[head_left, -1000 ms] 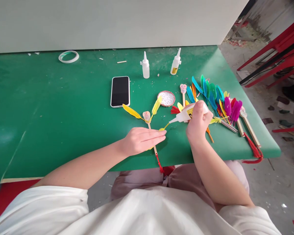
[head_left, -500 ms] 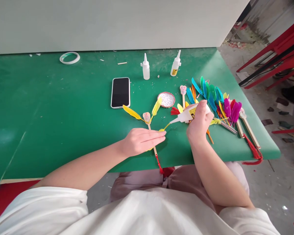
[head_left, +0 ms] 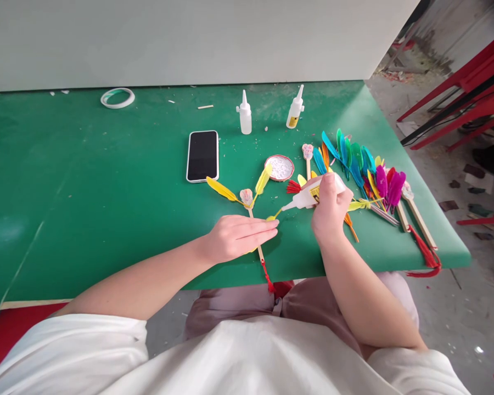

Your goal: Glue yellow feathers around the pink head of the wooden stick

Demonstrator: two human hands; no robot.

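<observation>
My left hand lies with fingers straight and together, pinching a yellow feather whose bare quill sticks out to the right. My right hand is closed round a white glue bottle with a yellow label, tilted so its nozzle meets the quill tip. Under my left hand runs a wooden stick with a pale pink-speckled head. Two yellow feathers spread from that head, and a red tassel hangs from the lower end over the table edge.
Two more glue bottles stand at the back, near a phone and a tape roll. A round lid of white bits sits in the middle. Coloured feathers and tasselled sticks crowd the right side.
My right hand has shifted slightly left and down with the glue bottle, its nozzle moving along the quill toward my left hand. My left hand has stayed still.
</observation>
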